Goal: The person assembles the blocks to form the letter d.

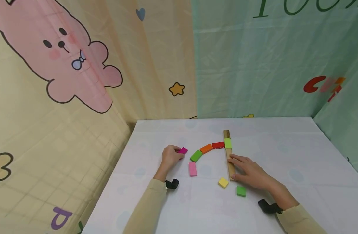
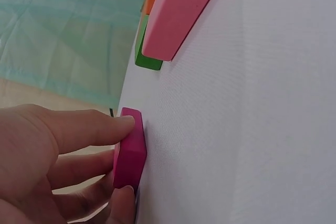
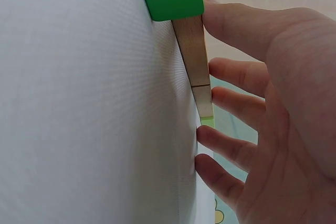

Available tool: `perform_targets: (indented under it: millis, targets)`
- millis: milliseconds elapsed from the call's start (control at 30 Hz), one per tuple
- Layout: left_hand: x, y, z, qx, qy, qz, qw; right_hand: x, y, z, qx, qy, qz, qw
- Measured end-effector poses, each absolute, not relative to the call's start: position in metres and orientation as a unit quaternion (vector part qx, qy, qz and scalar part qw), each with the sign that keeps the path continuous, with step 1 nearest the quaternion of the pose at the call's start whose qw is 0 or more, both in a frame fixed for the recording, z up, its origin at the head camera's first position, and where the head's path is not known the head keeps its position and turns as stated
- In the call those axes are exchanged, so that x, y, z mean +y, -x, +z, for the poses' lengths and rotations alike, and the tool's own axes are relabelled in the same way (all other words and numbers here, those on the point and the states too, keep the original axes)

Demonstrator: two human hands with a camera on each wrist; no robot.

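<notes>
My left hand pinches a magenta block between fingers and thumb, at the left of a curved row. The row runs from a green block through an orange block to a red block with white marks. A light green block sits at the row's right end, in line with a column of plain wooden blocks. Beside the column's lower part lies my right hand, fingers extended and thumb near its lower end. A pink block lies below the green one.
A yellow block and another green block lie loose near the column's bottom end. The white table is backed by a printed curtain. Both wrists carry black devices, such as the right-hand device.
</notes>
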State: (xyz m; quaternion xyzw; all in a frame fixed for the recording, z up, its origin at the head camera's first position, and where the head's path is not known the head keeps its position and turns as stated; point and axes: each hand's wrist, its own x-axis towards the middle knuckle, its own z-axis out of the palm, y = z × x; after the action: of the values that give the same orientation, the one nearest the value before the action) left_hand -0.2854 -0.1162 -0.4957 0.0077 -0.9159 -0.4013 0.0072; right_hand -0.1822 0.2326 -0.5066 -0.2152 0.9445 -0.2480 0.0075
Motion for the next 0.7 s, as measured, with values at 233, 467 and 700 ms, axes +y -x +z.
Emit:
perform_targets:
  millis: [233,467,700]
  targets:
    - [-0.1178,0.2864,-0.4956,-0.919,-0.006,-0.394,-0.003,0.2328,0.1824,-0.5091,0.945,0.214,-0.249,0.009]
    - [-0.1189,0.2853,-0.4939,-0.913,0.015,-0.408,-0.008,0.2326,0.1814,-0.5075,0.946,0.213,-0.244,0.009]
    - [-0.1182,0.2846,-0.4862,-0.906,0.06,-0.42,0.003,0.2329,0.1811,-0.5066,0.946,0.212,-0.244,0.005]
